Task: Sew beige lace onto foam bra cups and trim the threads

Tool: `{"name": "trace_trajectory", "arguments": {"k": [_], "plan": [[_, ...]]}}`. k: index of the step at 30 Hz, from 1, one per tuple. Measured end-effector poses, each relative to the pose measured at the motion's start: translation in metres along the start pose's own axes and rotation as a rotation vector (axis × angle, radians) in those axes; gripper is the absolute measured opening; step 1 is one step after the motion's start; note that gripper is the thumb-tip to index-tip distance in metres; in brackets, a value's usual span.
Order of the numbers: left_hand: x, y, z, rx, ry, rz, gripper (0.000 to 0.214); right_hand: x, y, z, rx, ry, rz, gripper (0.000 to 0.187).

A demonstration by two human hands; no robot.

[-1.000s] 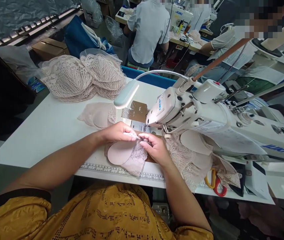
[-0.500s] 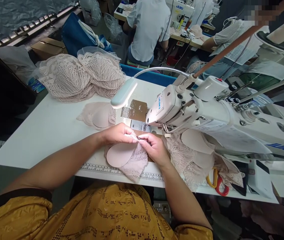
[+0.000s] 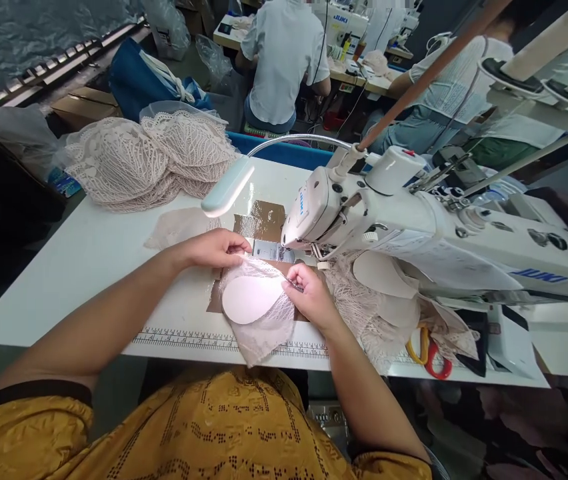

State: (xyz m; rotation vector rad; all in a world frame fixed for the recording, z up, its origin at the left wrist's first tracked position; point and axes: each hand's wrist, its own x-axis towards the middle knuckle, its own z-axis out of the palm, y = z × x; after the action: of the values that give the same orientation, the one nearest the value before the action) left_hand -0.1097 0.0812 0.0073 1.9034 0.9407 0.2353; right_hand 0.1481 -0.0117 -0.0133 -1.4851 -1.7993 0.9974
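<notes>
A pale pink lace bra cup piece (image 3: 259, 335) with a smooth oval pad (image 3: 251, 300) hangs between my hands, over the front edge of the sewing table. My left hand (image 3: 219, 249) pinches its upper left edge between thumb and fingers. My right hand (image 3: 311, 297) is closed at its upper right edge, with a small dark metal tool partly showing between the fingers; its kind is hidden. Just beyond the hands is the sewing machine's needle area (image 3: 281, 250). Another sheer lace piece (image 3: 177, 227) lies beyond my left forearm.
The sewing machine (image 3: 389, 200) fills the right side, with a lamp (image 3: 228, 187) over the table. Stacked lace cups (image 3: 139, 160) stand back left. More lace pieces (image 3: 364, 307) and red-handled scissors (image 3: 438, 363) lie at right. A ruler strip (image 3: 179, 339) runs along the front. Co-workers sit beyond.
My hands have moved apart, the left one shifting left, and the lace edge is now stretched between them. The view has also shifted slightly.
</notes>
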Motion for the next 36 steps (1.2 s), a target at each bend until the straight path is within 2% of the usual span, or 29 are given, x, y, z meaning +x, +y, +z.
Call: {"name": "trace_trajectory", "arguments": {"k": [2,5,10,13,16,20,23,25,28,36], "plan": [[0.008,0.002,0.0,0.098,0.045,0.026,0.035,-0.003,-0.005,-0.009,-0.084,-0.107,-0.031,0.006],[0.024,0.008,0.004,0.199,0.017,0.042,0.038,-0.004,-0.011,-0.023,-0.171,-0.2,-0.038,0.012],[0.047,0.021,0.005,0.409,0.023,0.095,0.04,0.002,-0.008,-0.028,-0.365,-0.03,-0.072,0.027],[0.047,0.031,0.008,0.59,0.121,0.193,0.034,0.006,0.001,-0.019,-0.393,-0.023,-0.142,0.021],[0.033,0.038,0.026,0.696,0.232,0.283,0.029,0.007,0.01,-0.009,-0.434,-0.049,-0.165,0.026],[0.015,0.037,0.063,0.759,0.215,0.338,0.03,0.004,0.013,-0.003,-0.577,-0.07,-0.143,0.031],[0.012,0.03,0.079,0.868,0.237,0.318,0.04,0.004,0.01,-0.002,-0.645,-0.082,-0.115,0.033],[0.014,0.025,0.079,0.914,0.221,0.314,0.049,0.005,0.008,-0.002,-0.666,-0.083,-0.098,0.035],[0.021,0.019,0.07,0.94,0.171,0.322,0.055,0.006,0.006,-0.002,-0.671,-0.071,-0.072,0.037],[0.038,0.017,0.046,0.93,0.068,0.366,0.059,0.009,0.007,0.001,-0.669,-0.048,-0.038,0.038]]}}
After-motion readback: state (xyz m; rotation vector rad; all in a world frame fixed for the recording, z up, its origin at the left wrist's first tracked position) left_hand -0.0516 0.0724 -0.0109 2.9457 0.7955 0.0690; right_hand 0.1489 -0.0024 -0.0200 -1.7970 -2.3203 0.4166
